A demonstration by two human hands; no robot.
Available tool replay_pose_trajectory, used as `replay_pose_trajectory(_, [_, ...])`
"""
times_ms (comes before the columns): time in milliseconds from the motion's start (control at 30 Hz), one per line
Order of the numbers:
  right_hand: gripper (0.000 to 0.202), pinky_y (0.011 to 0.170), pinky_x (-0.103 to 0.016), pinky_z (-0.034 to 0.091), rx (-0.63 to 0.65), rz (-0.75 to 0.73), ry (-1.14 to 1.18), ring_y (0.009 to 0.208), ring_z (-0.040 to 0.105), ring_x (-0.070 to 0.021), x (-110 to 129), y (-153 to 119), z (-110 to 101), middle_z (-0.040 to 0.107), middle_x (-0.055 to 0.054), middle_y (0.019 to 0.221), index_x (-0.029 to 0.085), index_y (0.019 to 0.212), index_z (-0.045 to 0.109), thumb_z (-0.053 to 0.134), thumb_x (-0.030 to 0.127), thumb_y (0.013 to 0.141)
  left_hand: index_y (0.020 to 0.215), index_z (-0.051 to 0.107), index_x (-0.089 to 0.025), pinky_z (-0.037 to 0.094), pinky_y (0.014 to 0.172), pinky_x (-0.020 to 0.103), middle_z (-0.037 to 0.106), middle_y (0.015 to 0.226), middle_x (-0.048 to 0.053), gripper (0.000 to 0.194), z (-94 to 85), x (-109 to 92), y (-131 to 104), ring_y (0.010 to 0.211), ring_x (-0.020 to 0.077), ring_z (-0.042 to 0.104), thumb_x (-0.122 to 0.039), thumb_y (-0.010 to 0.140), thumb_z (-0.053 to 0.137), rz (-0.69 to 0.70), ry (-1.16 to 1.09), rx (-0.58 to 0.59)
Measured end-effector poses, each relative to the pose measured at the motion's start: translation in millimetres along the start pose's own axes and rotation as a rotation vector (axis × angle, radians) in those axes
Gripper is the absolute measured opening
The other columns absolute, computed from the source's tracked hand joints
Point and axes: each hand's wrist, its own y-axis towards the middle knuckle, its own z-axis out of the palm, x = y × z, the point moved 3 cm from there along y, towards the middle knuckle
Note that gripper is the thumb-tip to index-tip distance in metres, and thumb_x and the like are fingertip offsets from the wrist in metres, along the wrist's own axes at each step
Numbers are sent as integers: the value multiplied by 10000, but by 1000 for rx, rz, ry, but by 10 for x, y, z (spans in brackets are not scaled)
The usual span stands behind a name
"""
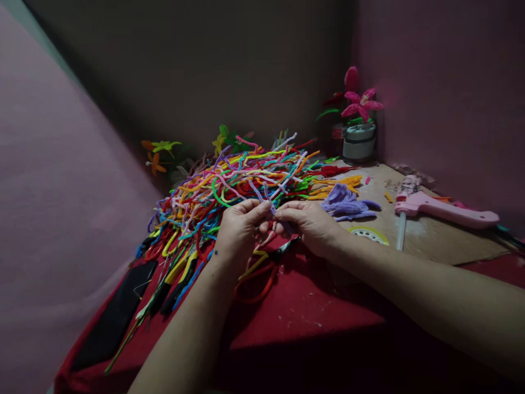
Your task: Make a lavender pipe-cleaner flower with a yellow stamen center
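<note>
Both hands meet over the front of the table, pinching a lavender pipe cleaner [266, 192] between them. My left hand [240, 227] grips it with thumb and forefinger, and two of its ends stick up above the fingertips. From the right, my right hand [307, 221] pinches the same piece, its fingers closed; part of the piece is hidden behind them. Just behind the hands rises a large heap of multicoloured pipe cleaners [246, 169]. Beneath the hands lie scissors with red and yellow handles [256, 284], partly covered.
Bundled purple pipe-cleaner shapes [348, 203] lie right of the hands. A pink glue gun [447, 209] rests on the brown board [435, 241]. At left are a black phone-like slab [115, 317] and yellow-black pliers [180, 276]. A pink flower [361, 104] stands behind.
</note>
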Motion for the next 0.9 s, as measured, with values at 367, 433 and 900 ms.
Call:
replay_pose_trajectory(367, [64, 434, -212, 318, 149, 9, 28, 392, 434, -69, 31, 54, -30, 555, 5, 457, 122, 578, 573, 548, 138, 635, 772, 684, -198, 402, 548, 216, 510, 738, 7, 79, -91, -227, -20, 647, 102, 489, -229, 722, 631, 725, 774, 45])
replay_pose_trajectory(433, [73, 432, -207, 316, 167, 25, 9, 385, 430, -65, 52, 47, -24, 551, 8, 448, 122, 564, 568, 549, 140, 633, 755, 678, -194, 399, 583, 235, 489, 728, 11, 78, -90, -277, -50, 675, 115, 477, -234, 744, 612, 854, 982, 44])
replay_pose_trajectory(900, [162, 562, -248, 355, 29, -767, -1149, 571, 503, -126, 221, -233, 120, 588, -53, 601, 120, 660, 599, 462, 143, 744, 523, 499, -149, 254, 452, 224, 388, 468, -41, 162, -88, -193, -65, 432, 71, 324, -225, 650, 564, 31, 678, 203])
